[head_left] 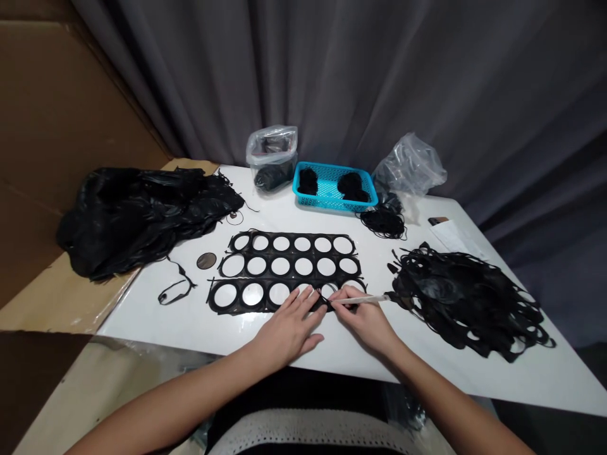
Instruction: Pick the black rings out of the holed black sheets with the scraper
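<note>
Left hand (pixel 289 325) fingers are lying spread flat on the black punched sheet (pixel 284 268) while right hand (pixel 363 316) fingers are pinching a white stick (pixel 363 300) just beside, on a white counter (pixel 190 316) before grey curtains (pixel 379 76).

Your left hand (pixel 289 328) and right hand (pixel 365 322) are bare: no gloves, rings, watch or bracelet show. Both forearms are uncovered as far as the bottom edge of the view, so no sleeve is in sight. Your fingernails look short and unpainted, though they are small here. Just below the near edge of the white table (pixel 521 373), between your arms, you wear a dark garment (pixel 303 395) and, lower down, a pale knitted or crocheted band (pixel 313 436) with an open pattern.
</note>
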`<state>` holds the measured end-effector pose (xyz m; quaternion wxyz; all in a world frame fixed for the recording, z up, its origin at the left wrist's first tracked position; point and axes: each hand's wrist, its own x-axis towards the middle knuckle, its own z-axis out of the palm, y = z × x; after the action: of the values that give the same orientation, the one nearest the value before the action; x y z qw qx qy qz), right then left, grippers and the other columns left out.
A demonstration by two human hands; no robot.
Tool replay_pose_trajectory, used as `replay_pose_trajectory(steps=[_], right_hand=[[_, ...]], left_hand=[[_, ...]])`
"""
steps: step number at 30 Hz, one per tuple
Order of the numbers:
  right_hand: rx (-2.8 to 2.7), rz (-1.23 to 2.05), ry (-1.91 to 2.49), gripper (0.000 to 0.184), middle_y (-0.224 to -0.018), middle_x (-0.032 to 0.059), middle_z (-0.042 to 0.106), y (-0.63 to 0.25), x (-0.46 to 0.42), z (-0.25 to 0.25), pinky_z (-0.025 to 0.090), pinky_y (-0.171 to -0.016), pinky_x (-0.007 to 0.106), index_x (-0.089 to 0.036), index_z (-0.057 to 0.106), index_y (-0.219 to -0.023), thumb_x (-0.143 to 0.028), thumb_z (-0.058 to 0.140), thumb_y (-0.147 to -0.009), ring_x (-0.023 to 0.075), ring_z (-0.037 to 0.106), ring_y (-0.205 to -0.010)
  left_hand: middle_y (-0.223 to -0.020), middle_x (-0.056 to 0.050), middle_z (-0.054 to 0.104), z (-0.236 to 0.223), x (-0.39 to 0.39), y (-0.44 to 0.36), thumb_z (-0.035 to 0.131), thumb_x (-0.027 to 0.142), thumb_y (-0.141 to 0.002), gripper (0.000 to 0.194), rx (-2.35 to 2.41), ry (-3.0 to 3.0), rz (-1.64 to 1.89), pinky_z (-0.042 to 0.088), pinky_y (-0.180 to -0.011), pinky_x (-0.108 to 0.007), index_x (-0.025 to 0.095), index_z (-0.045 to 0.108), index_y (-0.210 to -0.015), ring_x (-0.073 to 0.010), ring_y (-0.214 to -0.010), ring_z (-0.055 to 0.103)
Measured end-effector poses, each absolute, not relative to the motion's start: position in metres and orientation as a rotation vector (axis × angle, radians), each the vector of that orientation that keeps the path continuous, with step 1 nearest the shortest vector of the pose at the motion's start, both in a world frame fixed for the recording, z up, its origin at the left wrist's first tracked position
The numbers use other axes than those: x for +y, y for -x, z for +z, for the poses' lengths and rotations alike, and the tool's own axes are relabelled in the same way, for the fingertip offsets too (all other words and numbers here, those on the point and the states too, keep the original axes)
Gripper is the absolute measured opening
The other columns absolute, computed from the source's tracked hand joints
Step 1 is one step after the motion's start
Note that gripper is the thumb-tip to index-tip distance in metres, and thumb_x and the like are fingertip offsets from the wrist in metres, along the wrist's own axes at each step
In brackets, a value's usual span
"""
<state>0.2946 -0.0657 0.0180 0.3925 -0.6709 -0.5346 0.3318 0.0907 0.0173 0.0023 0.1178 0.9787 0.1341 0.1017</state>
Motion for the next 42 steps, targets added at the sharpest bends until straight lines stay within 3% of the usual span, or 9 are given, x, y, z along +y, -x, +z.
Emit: replay_pose_trajectory(steps=[11, 15, 19, 22, 29, 32, 35, 38, 42], right_hand=[[-1.371, 0.751, 1.693, 0.013, -0.094, 0.0043, 0.069, -0.295, -0.067, 0.026, 0.047, -0.084, 0.038, -0.024, 0.061, -0.082, -0.03, 0.055, -0.093, 0.0231, 0.063, -0.092], [-1.132, 0.976, 1.601, 0.016, -0.093, 0.005, 0.07, -0.301, -0.057, 0.043, 0.047, -0.075, 0.035, -0.022, 0.061, -0.081, -0.037, 0.063, -0.088, 0.0216, 0.062, -0.084], [-1.053, 1.136, 1.456, 0.021, -0.086, 0.0032, 0.068, -0.304, -0.051, 0.056, 0.045, -0.068, 0.031, -0.021, 0.061, -0.077, -0.039, 0.071, -0.083, 0.0176, 0.058, -0.074], [-0.821, 1.249, 1.31, 0.026, -0.083, 0.0019, 0.067, -0.306, -0.054, 0.057, 0.045, -0.064, 0.029, -0.02, 0.059, -0.073, -0.037, 0.078, -0.076, 0.015, 0.057, -0.068], [-0.389, 1.675, 0.962, 0.032, -0.089, 0.0039, 0.069, -0.313, -0.058, 0.047, 0.043, -0.056, 0.022, -0.02, 0.055, -0.075, -0.023, 0.086, -0.067, 0.0153, 0.064, -0.078], [-0.433, 1.576, 1.016, 0.03, -0.091, 0.0046, 0.07, -0.314, -0.053, 0.044, 0.044, -0.061, 0.023, -0.02, 0.054, -0.076, -0.024, 0.084, -0.072, 0.0128, 0.06, -0.074], [-0.657, 1.273, 1.249, 0.029, -0.091, 0.004, 0.07, -0.312, -0.051, 0.04, 0.045, -0.068, 0.027, -0.021, 0.051, -0.071, -0.032, 0.077, -0.079, 0.014, 0.058, -0.075], [-1.003, 1.089, 1.492, 0.026, -0.093, 0.0044, 0.07, -0.304, -0.057, 0.033, 0.045, -0.079, 0.032, -0.021, 0.05, -0.07, -0.033, 0.068, -0.085, 0.0191, 0.062, -0.087], [-1.268, 0.965, 1.611, 0.021, -0.091, 0.003, 0.068, -0.293, -0.068, 0.019, 0.046, -0.086, 0.034, -0.022, 0.052, -0.073, -0.032, 0.058, -0.091, 0.0211, 0.063, -0.093]], left_hand=[[-0.151, -0.015, 0.044, 0.01, 0.017, -0.089, 0.064, 0.037, -0.091, 0.045, 0.411, -2.725, 0.327, 0.034, -0.116, -0.05, 0.02, 0.054, -0.132, -0.0315, -0.143, 0.037], [-0.132, -0.012, 0.058, 0.028, 0.028, -0.106, 0.071, 0.037, -0.085, 0.041, 0.657, -2.291, 0.509, 0.051, -0.098, -0.04, 0.021, 0.052, -0.119, -0.0255, -0.121, 0.057], [-0.102, -0.004, 0.067, 0.045, 0.049, -0.126, 0.072, 0.03, -0.084, 0.048, 0.554, -1.857, 0.541, 0.05, -0.094, -0.037, 0.022, 0.048, -0.125, -0.021, -0.102, 0.064], [-0.08, 0.002, 0.063, 0.049, 0.064, -0.134, 0.072, 0.026, -0.082, 0.052, 0.406, -1.53, 0.413, 0.05, -0.082, -0.032, 0.022, 0.048, -0.128, -0.0172, -0.083, 0.066], [-0.076, 0.002, 0.062, 0.038, 0.078, -0.15, 0.075, 0.025, -0.078, 0.047, 0.505, -1.358, 0.435, 0.048, -0.077, -0.029, 0.018, 0.055, -0.119, -0.0146, -0.074, 0.064], [-0.084, -0.002, 0.066, 0.033, 0.067, -0.144, 0.069, 0.023, -0.084, 0.032, 0.649, -1.615, 0.516, 0.051, -0.078, -0.032, 0.018, 0.056, -0.113, -0.0181, -0.081, 0.066], [-0.108, -0.008, 0.066, 0.025, 0.044, -0.123, 0.061, 0.025, -0.092, 0.017, 0.645, -2.187, 0.516, 0.051, -0.09, -0.041, 0.02, 0.06, -0.108, -0.0249, -0.103, 0.064], [-0.136, -0.016, 0.057, 0.013, 0.021, -0.1, 0.064, 0.03, -0.092, 0.034, 0.455, -2.667, 0.438, 0.043, -0.105, -0.052, 0.017, 0.059, -0.123, -0.0341, -0.129, 0.051], [-0.147, -0.019, 0.048, 0.001, 0.009, -0.09, 0.063, 0.039, -0.092, 0.053, 0.435, -2.875, 0.405, 0.036, -0.114, -0.052, 0.014, 0.05, -0.137, -0.0348, -0.139, 0.042]])
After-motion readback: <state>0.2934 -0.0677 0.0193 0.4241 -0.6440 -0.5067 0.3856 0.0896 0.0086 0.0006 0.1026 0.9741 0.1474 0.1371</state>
